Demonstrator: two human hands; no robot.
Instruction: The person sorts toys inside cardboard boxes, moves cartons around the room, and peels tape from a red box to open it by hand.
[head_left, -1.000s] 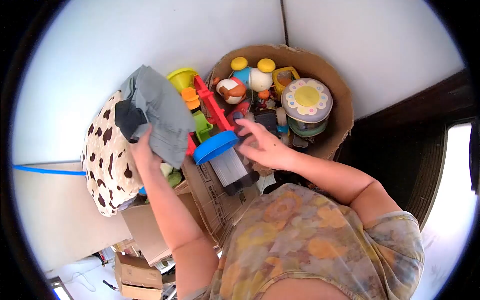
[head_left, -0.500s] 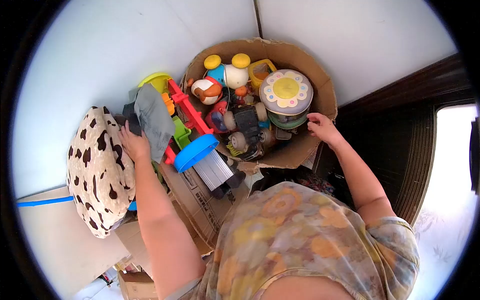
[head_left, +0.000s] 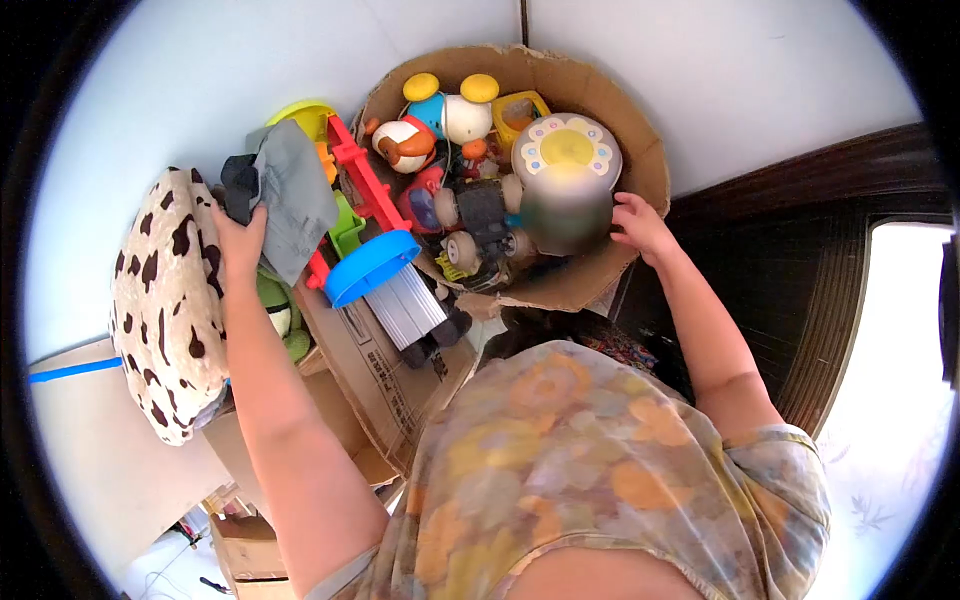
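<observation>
At the far left, a puffy cream fabric cushion with dark brown patches leans near the white wall, a thin blue strip running out behind it. Just right of it is the left hand, its fingers closed on the black part of a folded grey cloth item, which is held up against the toys beside it. A green plush thing shows partly below, by the forearm. Next comes a long red plastic frame with a lime-yellow cup, an orange piece and a green piece along it; a bright blue plastic ring sits at its lower end, over a silver ridged panel. Further right stands a large round brown cardboard box, holding a white, blue and yellow plastic toy, a dark toy vehicle with pale wheels and a round drum with a flower top. The right hand is at the box's right rim, fingers bent near the drum; whether they grip the rim, I cannot tell.
</observation>
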